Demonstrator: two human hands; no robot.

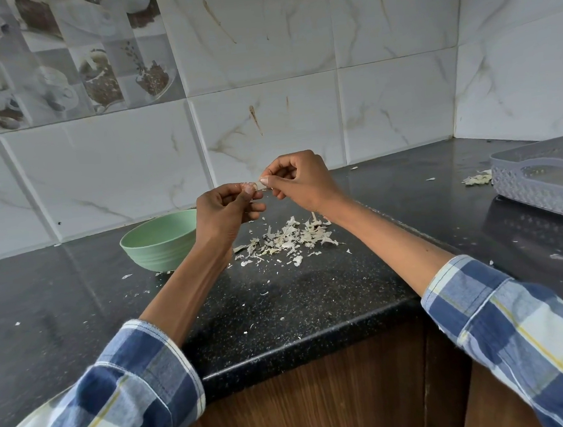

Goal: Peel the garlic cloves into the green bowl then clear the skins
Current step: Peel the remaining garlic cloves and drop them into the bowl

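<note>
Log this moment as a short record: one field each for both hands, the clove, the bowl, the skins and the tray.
left hand: raised above the counter, fingers curled round a garlic clove
right hand: pinches a strip of skin at the clove's tip
garlic clove: partly peeled, held between both hands
green bowl: on the black counter, behind the left wrist; contents hidden
skins: loose pile on the counter under the hands, scraps scattered around
grey tray: far right on the counter, a few skins beside it
</note>
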